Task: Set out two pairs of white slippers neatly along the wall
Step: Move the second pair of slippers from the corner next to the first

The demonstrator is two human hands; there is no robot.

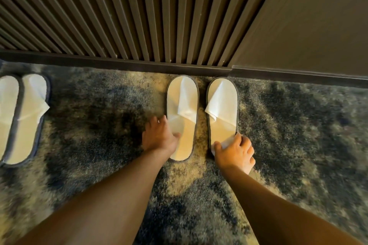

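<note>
Two white slippers with grey edging lie side by side on the carpet, toes at the wall's baseboard (pixel 139 64). My left hand (pixel 159 135) grips the left edge of the left slipper (pixel 182 105) near its heel, thumb on the insole. My right hand (pixel 236 153) holds the heel end of the right slipper (pixel 223 105), fingers over its right edge. A second pair (pixel 23 117) lies at the far left, pressed together, toes toward the wall, partly cut off by the frame.
The floor is mottled blue-and-cream carpet (pixel 99 125). The wall has ribbed dark wooden slats (pixel 119 16) on the left and a plain dark panel (pixel 308 26) on the right. A stretch of carpet separates the two pairs.
</note>
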